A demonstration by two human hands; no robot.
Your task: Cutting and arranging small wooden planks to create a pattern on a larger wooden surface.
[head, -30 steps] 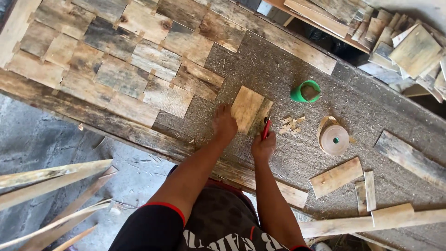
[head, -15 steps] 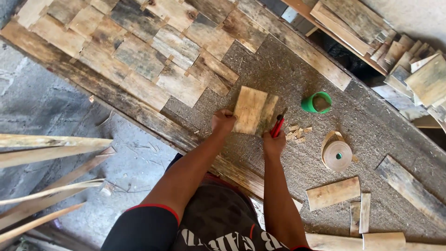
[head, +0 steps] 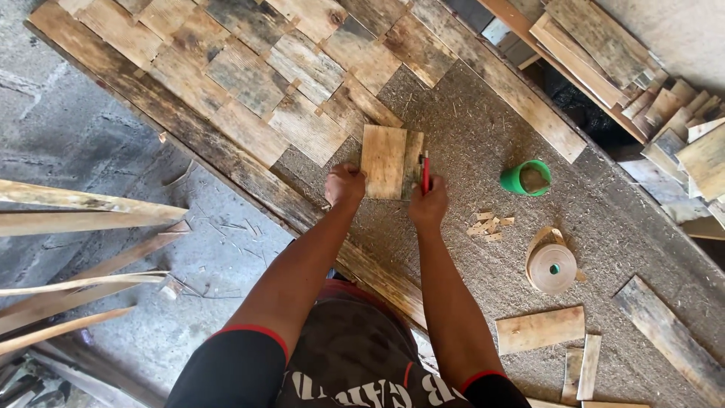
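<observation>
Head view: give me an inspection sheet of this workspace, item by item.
Surface: rough particle board, partly covered with fitted wood pieces.
Job's things: small wooden plank lying flat on the board; red pencil.
Clutter: green cup, wood chips, tape roll, loose offcuts.
Grippers: left hand has its fingers on the plank's lower left corner; right hand holds the pencil against the plank's right side.
Cables: nothing seen.
Surroundings: concrete floor, long wooden slats at left, stacked planks at upper right.
</observation>
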